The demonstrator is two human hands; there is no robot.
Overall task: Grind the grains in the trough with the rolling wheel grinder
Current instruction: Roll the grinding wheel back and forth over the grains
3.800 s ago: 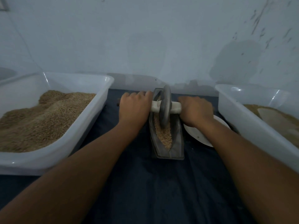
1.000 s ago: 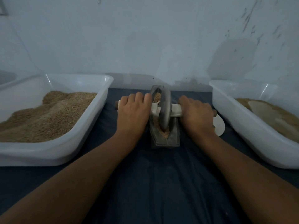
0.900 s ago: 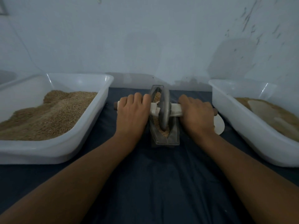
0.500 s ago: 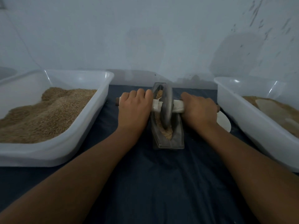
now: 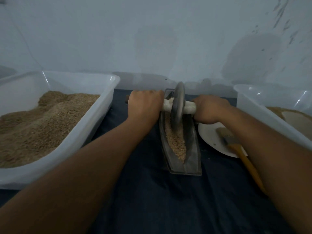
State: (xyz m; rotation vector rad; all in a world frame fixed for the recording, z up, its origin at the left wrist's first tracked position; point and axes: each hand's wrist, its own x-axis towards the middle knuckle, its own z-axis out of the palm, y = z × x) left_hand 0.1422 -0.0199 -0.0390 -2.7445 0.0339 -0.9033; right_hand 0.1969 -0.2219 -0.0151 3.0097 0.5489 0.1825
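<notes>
Grains [image 5: 177, 142] lie loose in the narrow trough [image 5: 190, 157] on the counter, with the heavy-looking grinder wheel [image 5: 177, 105] standing upright at its far end. Left hand [image 5: 145, 105] and right hand [image 5: 211, 108] each wrap an end of the axle handle [image 5: 190, 107], probably the steadiest hold against tipping.

Plain grain-processing workroom: grain-filled plastic tubs [image 5: 108, 92], stained bare wall [image 5: 152, 39], cloth-covered bench [image 5: 168, 200].

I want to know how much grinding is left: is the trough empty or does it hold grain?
It holds grain: a tan strip of grains lies along the trough, from under the wheel to its near tip.
</notes>
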